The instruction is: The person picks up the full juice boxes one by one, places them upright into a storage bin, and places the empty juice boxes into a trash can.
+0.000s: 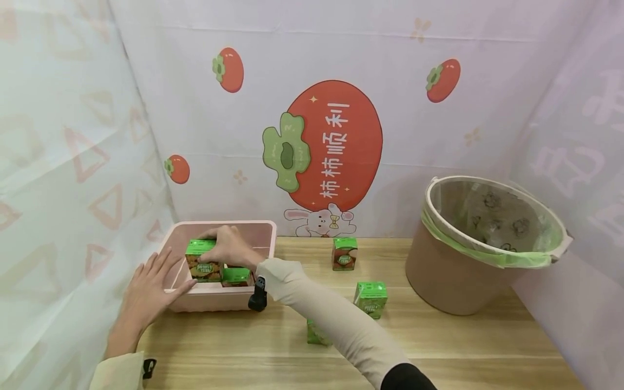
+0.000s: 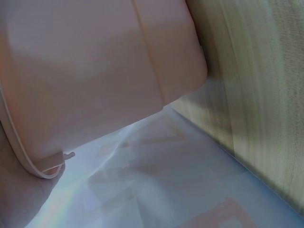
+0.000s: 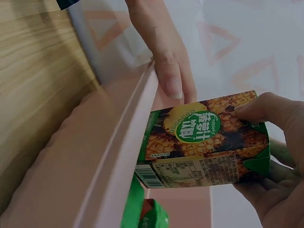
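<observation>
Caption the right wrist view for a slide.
Right hand grips a pineapple juice carton at a pink bin, with the left hand at the bin's rim.

Room between tub [image 1: 209, 299] and bucket [image 1: 441, 271], three cartons [image 1: 371, 299] and a sleeve [image 1: 336, 318] as obstacles

2 cream sleeves [image 1: 336, 319] show, with 2 black wrist straps [image 1: 258, 295].

Over the link I read 柿柿顺利 in white, running upward on the large printed persimmon [image 1: 362, 142], and 菠萝汁饮料 in the green oval [image 3: 198, 127] on the pineapple carton [image 3: 209, 142]; the fine print [image 3: 199, 172] beside its barcode [image 3: 148, 176] was too small for me
</observation>
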The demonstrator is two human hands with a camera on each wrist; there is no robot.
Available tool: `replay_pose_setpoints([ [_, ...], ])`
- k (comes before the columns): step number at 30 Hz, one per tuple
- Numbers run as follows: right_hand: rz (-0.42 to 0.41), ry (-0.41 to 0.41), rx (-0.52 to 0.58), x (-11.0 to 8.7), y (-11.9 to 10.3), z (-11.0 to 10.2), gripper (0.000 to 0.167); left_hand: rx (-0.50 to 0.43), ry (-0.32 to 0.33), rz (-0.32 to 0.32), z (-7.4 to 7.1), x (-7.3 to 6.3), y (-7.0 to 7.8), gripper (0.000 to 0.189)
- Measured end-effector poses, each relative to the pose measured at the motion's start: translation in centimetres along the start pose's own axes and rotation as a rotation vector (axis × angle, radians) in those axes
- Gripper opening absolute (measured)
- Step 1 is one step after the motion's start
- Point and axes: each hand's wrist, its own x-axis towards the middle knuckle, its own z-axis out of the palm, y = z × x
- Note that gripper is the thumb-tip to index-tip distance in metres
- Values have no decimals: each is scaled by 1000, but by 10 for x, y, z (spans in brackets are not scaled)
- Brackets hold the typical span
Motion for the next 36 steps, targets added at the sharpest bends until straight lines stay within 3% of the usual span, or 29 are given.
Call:
replay_pose_setpoints([
  [10, 63, 3, 94, -2, 6, 21, 46, 3, -1, 0, 1, -1, 1, 87],
  [17, 83, 6, -7, -5, 19, 39, 45, -3, 10, 15, 2, -2, 0, 82],
  [26, 120, -13, 10, -2, 25, 56, 39, 17, 9, 34, 5, 1, -2, 83],
  [36, 109, -43, -178, 4, 29, 74, 29, 4, 20, 23, 3, -2, -2, 84],
])
